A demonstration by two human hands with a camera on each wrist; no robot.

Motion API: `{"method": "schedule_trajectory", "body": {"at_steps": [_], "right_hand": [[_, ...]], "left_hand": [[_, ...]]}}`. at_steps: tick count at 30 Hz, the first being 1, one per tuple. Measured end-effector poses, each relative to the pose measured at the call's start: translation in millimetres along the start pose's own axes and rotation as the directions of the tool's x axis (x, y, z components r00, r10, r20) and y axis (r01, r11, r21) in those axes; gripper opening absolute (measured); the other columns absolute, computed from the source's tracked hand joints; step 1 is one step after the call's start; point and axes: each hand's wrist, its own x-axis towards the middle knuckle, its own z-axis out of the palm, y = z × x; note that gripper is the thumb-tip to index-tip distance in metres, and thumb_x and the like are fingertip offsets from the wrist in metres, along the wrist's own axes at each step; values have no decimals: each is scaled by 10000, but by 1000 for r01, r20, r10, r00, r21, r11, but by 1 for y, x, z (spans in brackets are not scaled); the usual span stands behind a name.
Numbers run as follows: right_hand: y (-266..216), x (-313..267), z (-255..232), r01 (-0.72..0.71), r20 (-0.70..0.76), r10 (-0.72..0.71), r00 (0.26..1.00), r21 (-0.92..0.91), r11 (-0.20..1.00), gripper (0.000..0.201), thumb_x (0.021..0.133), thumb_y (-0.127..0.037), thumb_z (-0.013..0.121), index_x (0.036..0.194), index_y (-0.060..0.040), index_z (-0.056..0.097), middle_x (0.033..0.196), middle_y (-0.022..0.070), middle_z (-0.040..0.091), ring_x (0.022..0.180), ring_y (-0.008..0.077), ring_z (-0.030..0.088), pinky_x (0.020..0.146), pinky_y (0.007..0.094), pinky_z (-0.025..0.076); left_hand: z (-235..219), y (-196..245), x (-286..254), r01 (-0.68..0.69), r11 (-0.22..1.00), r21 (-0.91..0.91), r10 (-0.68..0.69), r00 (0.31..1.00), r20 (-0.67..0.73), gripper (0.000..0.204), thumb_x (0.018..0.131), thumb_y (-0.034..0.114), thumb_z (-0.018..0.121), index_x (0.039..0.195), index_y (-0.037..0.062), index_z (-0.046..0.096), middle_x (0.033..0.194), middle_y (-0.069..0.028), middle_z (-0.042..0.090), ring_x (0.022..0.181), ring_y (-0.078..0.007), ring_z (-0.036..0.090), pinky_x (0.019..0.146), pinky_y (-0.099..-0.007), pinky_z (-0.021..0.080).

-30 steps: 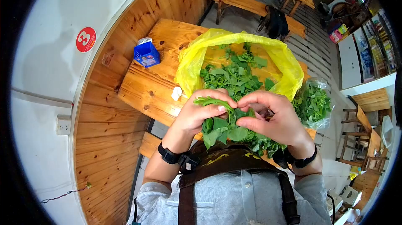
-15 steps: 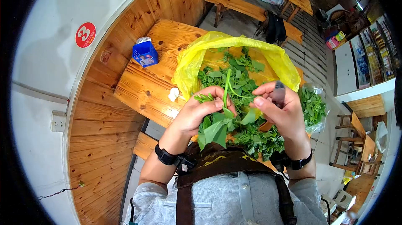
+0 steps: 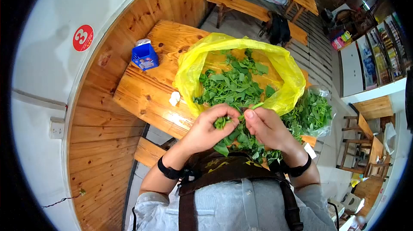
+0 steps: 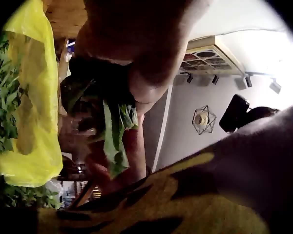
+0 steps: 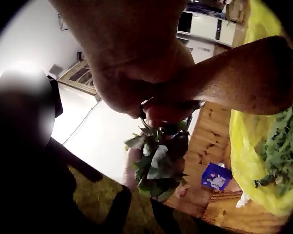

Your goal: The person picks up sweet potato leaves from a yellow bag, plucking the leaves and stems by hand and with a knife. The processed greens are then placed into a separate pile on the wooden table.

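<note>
My left hand (image 3: 206,130) grips a small bunch of leafy green stems (image 3: 221,123), their ends showing between thumb and fingers. Leaves (image 5: 158,163) of this bunch hang under the hand in the right wrist view. Close beside it, my right hand (image 3: 270,131) pinches a single green stem (image 3: 257,106) between thumb and fingers. The two hands' fingertips come together in front of an open yellow plastic bag (image 3: 188,72). Loose leafy greens (image 3: 234,80) fill its middle, and more greens (image 3: 254,149) lie below the hands, partly hidden by them.
A clear plastic bag of greens (image 3: 317,112) sits to the right of the yellow bag. On the left of the wooden table (image 3: 148,95) are a blue box (image 3: 145,57) and a crumpled white tissue (image 3: 174,98). A wood-panelled wall (image 3: 103,119) borders the left side.
My right hand moved away from the left with a leafy sprig, then came back beside it. It now pinches a stem pointing up and right. The left hand keeps its bunch.
</note>
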Motion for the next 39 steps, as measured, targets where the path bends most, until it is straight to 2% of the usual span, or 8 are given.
{"method": "schedule_trajectory", "body": {"at_steps": [9,14,17,21,30,33,36,39], "right_hand": [[68,-24,-14,-452,718,140,682,264,852,582,984,-551,390,665,-75,486,570,-18,461,438,66,406,386,220,313],[117,-18,-24,92,300,92,949,-546,832,434,854,-482,633,818,-50,630,701,142,618,701,295,655,580,404,486],[132,3,-34,74,367,346,863,-770,634,374,813,-428,667,826,-54,651,739,155,635,760,332,648,650,446,491],[136,73,-11,213,202,-94,975,-719,662,176,825,-223,633,860,-53,661,787,135,641,761,308,641,661,433,513],[171,172,54,161,177,-2,984,-892,423,160,868,-198,603,930,-59,654,946,114,622,811,315,641,662,418,533],[163,157,33,252,57,-320,946,-752,610,185,865,-203,645,938,-33,653,878,82,624,744,262,638,608,379,515],[117,138,-8,3,-142,-27,989,-170,985,183,845,-192,684,868,-17,637,804,60,616,713,201,609,644,349,489],[78,110,-45,-197,-91,258,962,425,884,232,838,-216,722,900,-31,596,738,-2,564,545,70,421,489,250,339]], "left_hand": [[0,-35,-26,-138,806,575,107,990,88,311,688,-59,598,983,40,589,882,-135,584,880,-332,588,758,-394,493],[-38,-81,-52,334,925,182,-272,915,-298,91,963,104,552,1025,39,566,934,-111,682,870,-219,646,802,-331,503],[-48,-82,-62,353,907,-229,-417,829,-373,131,998,106,493,1057,-1,541,953,-100,676,869,-136,624,781,-260,511],[-50,-73,-63,351,823,-446,-534,745,-400,134,989,106,514,1052,-3,561,878,-60,649,822,-112,609,705,-241,506],[-52,-51,-70,316,797,-514,-569,677,-466,122,862,40,683,949,18,599,800,-8,612,708,-93,601,637,-228,497],[-58,-53,-77,367,801,-472,-583,655,-480,142,827,14,707,926,22,604,795,-13,607,703,-100,600,626,-233,492],[-57,-52,-73,416,771,-481,-620,663,-420,129,821,12,706,902,32,608,791,-9,602,692,-95,587,602,-223,469],[-51,-54,-56,419,774,-475,-603,716,-351,125,817,11,711,906,16,623,813,-14,611,719,-91,583,642,-218,465]]}}
